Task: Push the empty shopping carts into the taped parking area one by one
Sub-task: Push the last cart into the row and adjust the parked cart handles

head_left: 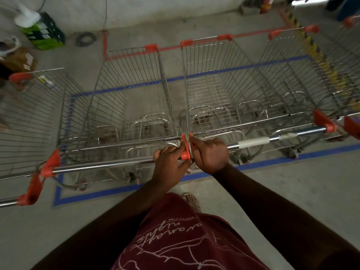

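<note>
Two empty wire shopping carts with orange corner caps stand side by side inside a rectangle of blue floor tape (120, 190). My left hand (168, 162) grips the right end of the left cart's handle bar (101, 164), by its orange end cap. My right hand (209, 152) grips the left end of the right cart's handle bar (276, 138), which has a white tape wrap. The left cart's basket (134, 90) and the right cart's basket (229, 82) nearly touch between my hands.
A third cart (33, 117) stands at the far left, partly outside the blue tape, and a fourth cart (342, 78) is at the right edge. Red tape (169, 48) and yellow-black tape (315, 49) mark the floor behind. A green crate (43, 32), bags and a cable coil (85, 38) lie by the wall.
</note>
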